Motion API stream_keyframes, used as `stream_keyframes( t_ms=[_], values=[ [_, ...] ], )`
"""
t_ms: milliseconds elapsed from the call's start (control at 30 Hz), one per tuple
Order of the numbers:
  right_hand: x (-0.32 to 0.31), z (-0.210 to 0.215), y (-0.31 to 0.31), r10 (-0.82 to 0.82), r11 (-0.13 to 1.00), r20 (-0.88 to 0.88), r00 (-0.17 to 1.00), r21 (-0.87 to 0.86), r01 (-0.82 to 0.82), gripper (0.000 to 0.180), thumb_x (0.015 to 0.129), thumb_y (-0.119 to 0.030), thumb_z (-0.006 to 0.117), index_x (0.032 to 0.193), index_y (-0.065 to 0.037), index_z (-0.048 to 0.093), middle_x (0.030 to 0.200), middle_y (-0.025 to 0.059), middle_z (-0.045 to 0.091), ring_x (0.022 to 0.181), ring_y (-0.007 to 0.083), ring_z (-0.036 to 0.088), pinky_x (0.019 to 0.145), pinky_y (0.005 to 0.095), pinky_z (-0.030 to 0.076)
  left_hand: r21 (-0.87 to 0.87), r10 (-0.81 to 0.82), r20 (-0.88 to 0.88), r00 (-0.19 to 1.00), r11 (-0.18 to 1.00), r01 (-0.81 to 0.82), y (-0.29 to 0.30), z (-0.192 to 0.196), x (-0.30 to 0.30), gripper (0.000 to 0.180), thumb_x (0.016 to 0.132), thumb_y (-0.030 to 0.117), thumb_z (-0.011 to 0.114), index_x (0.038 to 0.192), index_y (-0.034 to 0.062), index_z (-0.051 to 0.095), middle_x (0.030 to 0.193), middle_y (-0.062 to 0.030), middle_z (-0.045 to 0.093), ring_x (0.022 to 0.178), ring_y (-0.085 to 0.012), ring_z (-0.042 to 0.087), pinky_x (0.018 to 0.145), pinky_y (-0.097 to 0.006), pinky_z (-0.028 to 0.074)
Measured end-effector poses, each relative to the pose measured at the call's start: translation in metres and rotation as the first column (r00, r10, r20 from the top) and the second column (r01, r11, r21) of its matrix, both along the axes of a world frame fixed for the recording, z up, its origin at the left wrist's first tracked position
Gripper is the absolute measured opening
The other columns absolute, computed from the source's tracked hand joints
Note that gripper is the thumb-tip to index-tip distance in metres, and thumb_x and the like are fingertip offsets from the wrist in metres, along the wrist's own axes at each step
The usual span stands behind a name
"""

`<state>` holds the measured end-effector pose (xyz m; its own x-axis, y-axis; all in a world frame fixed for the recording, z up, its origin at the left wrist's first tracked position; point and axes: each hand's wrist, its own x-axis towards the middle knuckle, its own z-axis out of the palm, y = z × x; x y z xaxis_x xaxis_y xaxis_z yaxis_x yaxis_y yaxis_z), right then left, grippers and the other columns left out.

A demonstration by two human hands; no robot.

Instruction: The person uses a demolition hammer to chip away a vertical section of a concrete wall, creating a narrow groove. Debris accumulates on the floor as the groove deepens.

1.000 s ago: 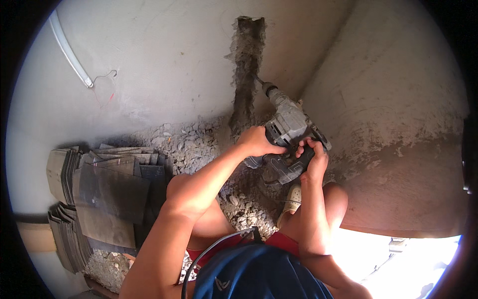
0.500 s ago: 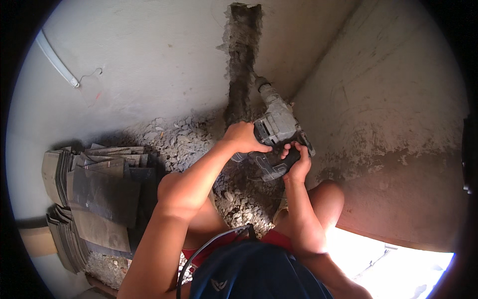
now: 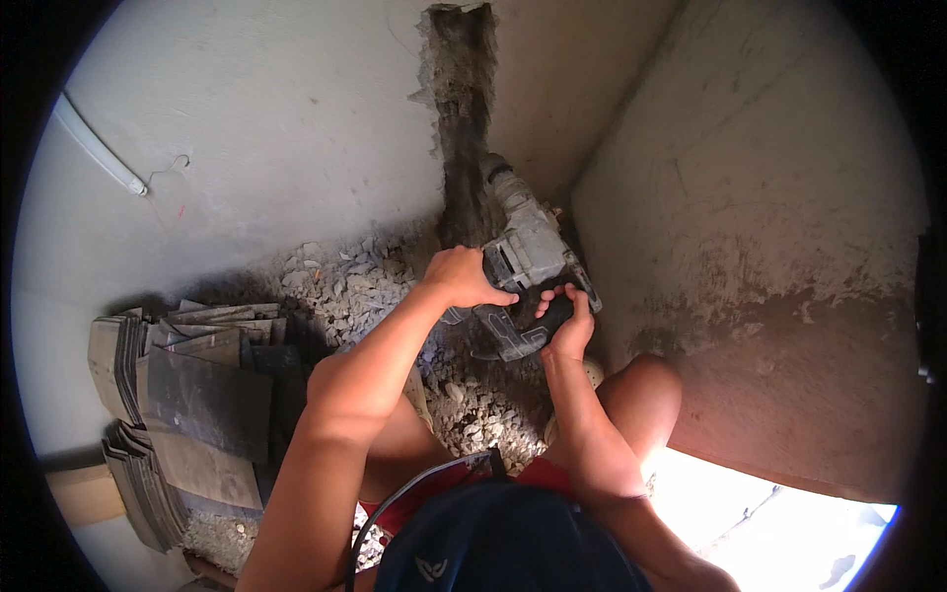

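A dusty grey rotary hammer (image 3: pixel 533 247) is in both my hands, its nose tilted up toward a rough vertical channel (image 3: pixel 462 118) cut into the wall. My left hand (image 3: pixel 460 276) is closed on the left side of the tool body, thumb toward the handle. Around the dark rear handle my right hand (image 3: pixel 572 326) is wrapped, fingers curled. The chuck end lies close to the channel's right edge; I cannot make out the bit's tip or whether it touches the wall.
Broken rubble (image 3: pixel 345 286) covers the floor below the channel and between my legs. Stacked bent grey panels (image 3: pixel 202 395) stand at the left. A side wall (image 3: pixel 750 227) rises close on the right. A white conduit (image 3: pixel 104 153) with a loose wire hangs on the left wall.
The view has turned slightly, so the channel and the rotary hammer appear further left. Both hands keep the same grip, and the tool's place beside the channel looks nearly unchanged.
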<state>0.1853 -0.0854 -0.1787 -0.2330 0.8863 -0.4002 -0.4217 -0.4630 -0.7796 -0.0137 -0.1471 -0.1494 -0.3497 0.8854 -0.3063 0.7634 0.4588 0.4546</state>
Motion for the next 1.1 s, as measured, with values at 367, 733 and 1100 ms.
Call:
stream_keyframes(
  t_ms=[367, 733, 1100],
  values=[
    [0.013, 0.071, 0.016, 0.198, 0.929, 0.039, 0.979, 0.312, -0.2, 0.02, 0.094, -0.014, 0.065, 0.103, 0.004, 0.063, 0.085, 0.0148, 0.068, 0.066, 0.02, 0.061, 0.058, 0.0335, 0.051, 0.227, 0.089, 0.325, 0.942, 0.959, -0.169, 0.001, -0.007, 0.024, 0.09, 0.059, 0.07, 0.09, 0.118, 0.0037, 0.076, 0.114, -0.0202, 0.077, 0.11, -0.0352, 0.074, 0.094, -0.042, 0.058],
    [-0.064, 0.189, -0.019, -0.045, 0.482, 0.74, 0.672, 0.605, -0.634, 0.026, 0.09, -0.019, 0.07, 0.092, 0.008, 0.069, 0.077, 0.0146, 0.073, 0.068, 0.0218, 0.071, 0.061, 0.036, 0.056, 0.478, -0.334, 0.878, 0.343, 0.576, -0.663, 0.011, -0.01, 0.047, 0.057, 0.08, 0.035, 0.089, 0.125, 0.0042, 0.07, 0.12, -0.0074, 0.074, 0.113, -0.0188, 0.068, 0.098, -0.037, 0.053],
    [-0.246, 0.176, -0.134, -0.209, -0.151, 0.96, 0.184, 0.154, -0.977, 0.02, 0.087, -0.014, 0.074, 0.102, -0.004, 0.082, 0.115, 0.0196, 0.077, 0.107, 0.0294, 0.076, 0.087, 0.0398, 0.062, 0.236, -0.449, 0.89, -0.075, 0.596, -0.767, -0.044, -0.085, 0.021, 0.058, 0.096, 0.04, 0.073, 0.14, 0.0058, 0.058, 0.135, -0.0059, 0.066, 0.121, -0.0225, 0.064, 0.103, -0.038, 0.052]
  ],
)
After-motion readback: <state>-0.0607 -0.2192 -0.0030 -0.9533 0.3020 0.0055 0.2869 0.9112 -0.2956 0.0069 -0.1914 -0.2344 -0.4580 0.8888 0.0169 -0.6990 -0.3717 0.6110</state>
